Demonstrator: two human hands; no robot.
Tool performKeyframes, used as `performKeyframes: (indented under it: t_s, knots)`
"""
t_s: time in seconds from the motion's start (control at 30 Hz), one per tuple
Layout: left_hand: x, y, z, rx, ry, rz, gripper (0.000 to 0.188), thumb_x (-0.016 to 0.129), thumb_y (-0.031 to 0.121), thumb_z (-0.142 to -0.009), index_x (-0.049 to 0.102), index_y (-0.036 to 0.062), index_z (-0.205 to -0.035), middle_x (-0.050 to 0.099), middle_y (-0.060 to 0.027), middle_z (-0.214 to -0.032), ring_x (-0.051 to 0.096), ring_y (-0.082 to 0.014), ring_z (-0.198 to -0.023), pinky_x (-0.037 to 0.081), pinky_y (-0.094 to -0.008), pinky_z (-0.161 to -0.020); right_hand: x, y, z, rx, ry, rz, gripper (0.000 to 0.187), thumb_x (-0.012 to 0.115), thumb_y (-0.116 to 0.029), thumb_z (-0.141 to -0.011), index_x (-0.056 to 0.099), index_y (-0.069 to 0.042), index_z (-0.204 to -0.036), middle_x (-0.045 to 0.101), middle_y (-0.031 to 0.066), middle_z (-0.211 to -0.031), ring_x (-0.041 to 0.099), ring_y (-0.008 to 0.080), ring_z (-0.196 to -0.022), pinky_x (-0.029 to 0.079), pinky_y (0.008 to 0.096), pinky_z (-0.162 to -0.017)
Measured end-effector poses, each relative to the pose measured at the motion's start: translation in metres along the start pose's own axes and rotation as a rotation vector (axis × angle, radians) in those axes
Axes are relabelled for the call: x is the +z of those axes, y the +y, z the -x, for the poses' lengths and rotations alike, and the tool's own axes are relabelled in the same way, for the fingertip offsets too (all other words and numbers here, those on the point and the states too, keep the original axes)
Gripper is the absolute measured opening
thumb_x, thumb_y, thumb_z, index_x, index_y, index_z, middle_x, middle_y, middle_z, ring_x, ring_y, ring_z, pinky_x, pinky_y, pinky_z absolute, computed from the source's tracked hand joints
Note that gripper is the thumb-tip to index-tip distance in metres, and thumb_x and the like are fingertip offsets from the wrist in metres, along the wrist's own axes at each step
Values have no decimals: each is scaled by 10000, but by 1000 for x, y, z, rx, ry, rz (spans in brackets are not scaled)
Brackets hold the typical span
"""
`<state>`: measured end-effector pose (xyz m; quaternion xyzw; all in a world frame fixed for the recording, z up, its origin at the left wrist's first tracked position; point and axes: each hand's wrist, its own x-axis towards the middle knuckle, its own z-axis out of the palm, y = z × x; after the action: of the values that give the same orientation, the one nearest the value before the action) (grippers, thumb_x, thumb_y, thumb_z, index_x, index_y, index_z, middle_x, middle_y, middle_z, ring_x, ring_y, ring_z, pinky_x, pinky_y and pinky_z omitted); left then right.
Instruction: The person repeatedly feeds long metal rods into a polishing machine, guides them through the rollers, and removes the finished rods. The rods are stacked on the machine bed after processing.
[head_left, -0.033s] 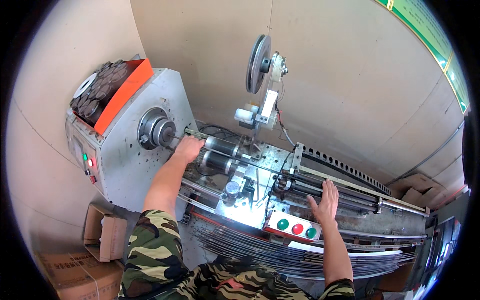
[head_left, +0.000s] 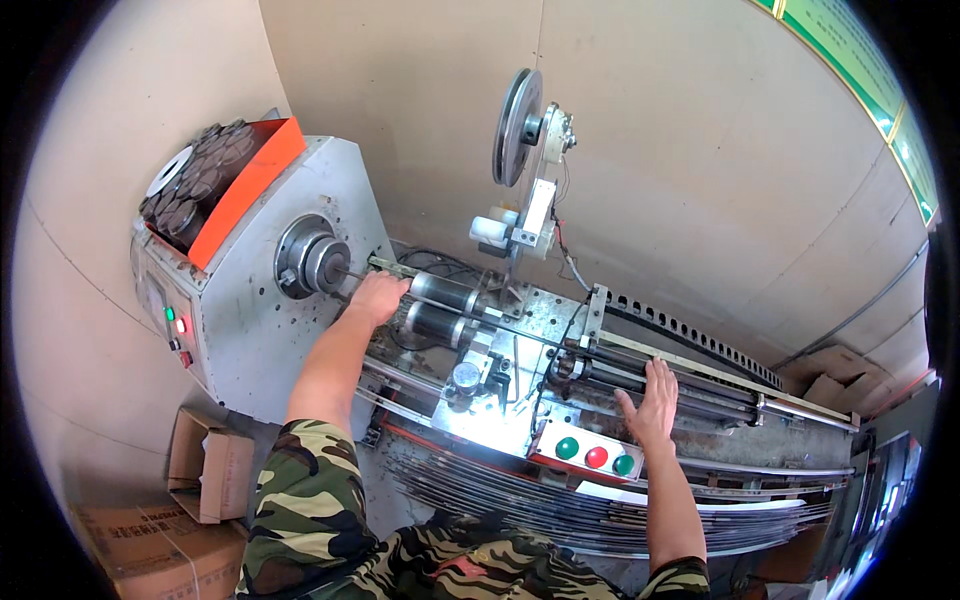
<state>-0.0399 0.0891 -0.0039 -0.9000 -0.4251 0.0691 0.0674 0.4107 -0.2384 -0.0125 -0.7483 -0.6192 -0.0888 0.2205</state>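
A long thin metal rod (head_left: pixel 500 325) runs from the round chuck (head_left: pixel 328 265) at the left across the bed of a lathe-like machine. My left hand (head_left: pixel 380 297) is closed around this rod just right of the chuck, its fingertips partly hidden behind the hand. Beside it sit two dark rollers (head_left: pixel 445 292) with pale ends. My right hand (head_left: pixel 652 405) is open, fingers stretched out, over the dark guide bars (head_left: pixel 690 390) at the right; whether it touches them I cannot tell. Below its wrist is a white button panel (head_left: pixel 590 452) with green and red buttons.
Behind the bed a disc-shaped reel (head_left: pixel 516 128) stands on an upright bracket. Many long thin rods (head_left: pixel 600 520) lie along the machine's front. An orange-edged tray (head_left: pixel 248 190) of dark round pieces tops the grey headstock (head_left: pixel 270 330). Cardboard boxes (head_left: pixel 160 545) stand lower left.
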Motion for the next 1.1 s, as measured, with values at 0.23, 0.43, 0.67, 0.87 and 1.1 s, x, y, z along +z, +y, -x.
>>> performKeyframes:
  t_s: [0.23, 0.43, 0.67, 0.87, 1.1]
  knots:
    - [-7, 27, -5, 10, 22, 12, 382, 628, 27, -785, 638, 71, -1164, 700, -138, -991, 637, -320, -1011, 489, -430, -919, -9, 30, 8, 17, 18, -3, 693, 771, -347, -815, 519, 47, -1326, 483, 264, -1446, 430, 421, -1364, 301, 518, -1159]
    - [-8, 29, -5, 36, 27, 36, 445, 643, 37, -782, 617, 71, -1226, 698, -147, -1018, 636, -325, -1031, 483, -435, -935, -7, 24, 6, 73, 2, 4, 699, 764, -380, -822, 528, 42, -1326, 469, 264, -1457, 415, 418, -1373, 296, 512, -1161]
    - [-8, 21, -3, 21, -21, 39, 422, 487, 63, -909, 603, 133, -1308, 705, -120, -1081, 618, -302, -1098, 471, -435, -953, 6, -7, -6, 102, -12, -11, 711, 760, -405, -822, 534, 40, -1327, 458, 252, -1468, 395, 407, -1386, 288, 501, -1163]
    - [-7, 19, -3, 21, -22, 69, 418, 484, 71, -911, 604, 137, -1306, 707, -125, -1078, 621, -306, -1089, 471, -434, -959, 14, -27, -14, 144, -27, -16, 741, 750, -444, -826, 527, 33, -1348, 455, 256, -1474, 396, 401, -1390, 291, 494, -1163]
    - [6, 11, -7, 49, 21, 69, 414, 493, 78, -903, 614, 138, -1295, 708, -125, -1056, 629, -304, -1064, 481, -431, -943, 15, -44, -22, 189, -50, -16, 780, 749, -458, -825, 508, 48, -1367, 457, 259, -1474, 405, 398, -1383, 289, 484, -1167]
